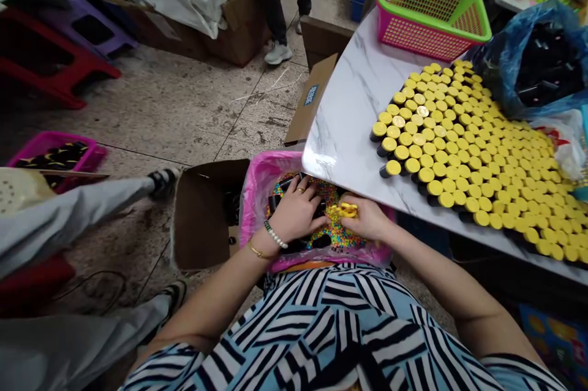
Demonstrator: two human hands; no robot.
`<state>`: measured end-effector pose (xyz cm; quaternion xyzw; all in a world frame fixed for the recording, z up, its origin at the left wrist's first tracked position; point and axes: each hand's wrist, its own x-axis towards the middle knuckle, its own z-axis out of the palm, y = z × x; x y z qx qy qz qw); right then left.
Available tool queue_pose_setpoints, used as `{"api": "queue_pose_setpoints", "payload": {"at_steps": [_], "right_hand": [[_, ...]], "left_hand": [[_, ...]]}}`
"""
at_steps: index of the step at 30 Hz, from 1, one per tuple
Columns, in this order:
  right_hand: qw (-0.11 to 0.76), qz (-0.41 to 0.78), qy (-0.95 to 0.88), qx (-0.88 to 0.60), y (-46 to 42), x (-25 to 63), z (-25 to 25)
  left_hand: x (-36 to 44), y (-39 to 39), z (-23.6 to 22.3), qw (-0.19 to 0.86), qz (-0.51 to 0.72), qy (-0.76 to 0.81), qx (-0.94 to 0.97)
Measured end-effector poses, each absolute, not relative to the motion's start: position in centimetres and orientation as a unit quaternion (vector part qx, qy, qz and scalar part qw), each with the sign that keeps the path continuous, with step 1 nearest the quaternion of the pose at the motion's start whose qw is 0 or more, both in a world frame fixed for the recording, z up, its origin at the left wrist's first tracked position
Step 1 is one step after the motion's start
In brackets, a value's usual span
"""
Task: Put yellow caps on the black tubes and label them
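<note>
Looks like a small assembly workshop. Has dozens of yellow-capped tubes (485, 161) massed on marbled table (349, 115) at 3 o'clock, mesh basket (422, 32) at 1, loaded carton (248, 26) at 11, plastic stools (68, 81) at 10.

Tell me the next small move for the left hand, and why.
Probably lift one black piece with the left hand: it lies over several in the pink bin, while the right hand holds yellow pieces and yellow-topped pieces stand on the table.

Your left fingers (299, 193) partly hide the black tubes (274, 202) beneath them, and your right fingers (359, 207) partly cover the yellow pieces (348, 211). The right edge of your view cuts off the surface (342, 94) and the blue bag (511, 66).
</note>
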<state>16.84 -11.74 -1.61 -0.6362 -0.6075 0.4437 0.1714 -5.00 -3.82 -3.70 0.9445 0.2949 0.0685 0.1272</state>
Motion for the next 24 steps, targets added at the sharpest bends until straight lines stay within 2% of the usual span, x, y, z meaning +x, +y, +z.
{"api": "queue_pose_setpoints", "payload": {"at_steps": [2,4,9,13,18,21,24], "right_hand": [[0.126,0.316,-0.654,-0.676,-12.9,17.2,-2.2],[0.099,0.265,-0.672,-0.685,-14.1,17.4,-2.8],[0.104,0.283,-0.638,-0.709,-15.7,18.2,-4.9],[0.152,0.249,-0.585,-0.757,-14.3,19.1,-6.0],[0.191,0.244,-0.608,-0.731,-13.8,19.0,-4.8],[0.161,0.209,-0.658,-0.705,-15.5,19.0,-3.0],[0.106,0.179,-0.714,-0.669,-17.8,20.9,0.0]], "left_hand": [[-4.0,-3.8,-3.0,0.122,0.072,0.291,0.946],[-2.4,-3.7,-2.7,0.129,0.062,0.26,0.955],[2.9,-2.0,-4.5,0.168,-0.023,0.127,0.977],[4.8,-0.6,-5.8,0.155,-0.05,0.166,0.972],[2.2,-1.7,-3.4,0.096,-0.036,0.193,0.976],[0.3,-2.3,-2.8,0.069,-0.003,0.183,0.981],[-0.3,-2.0,-5.1,0.043,0.02,0.181,0.982]]}}
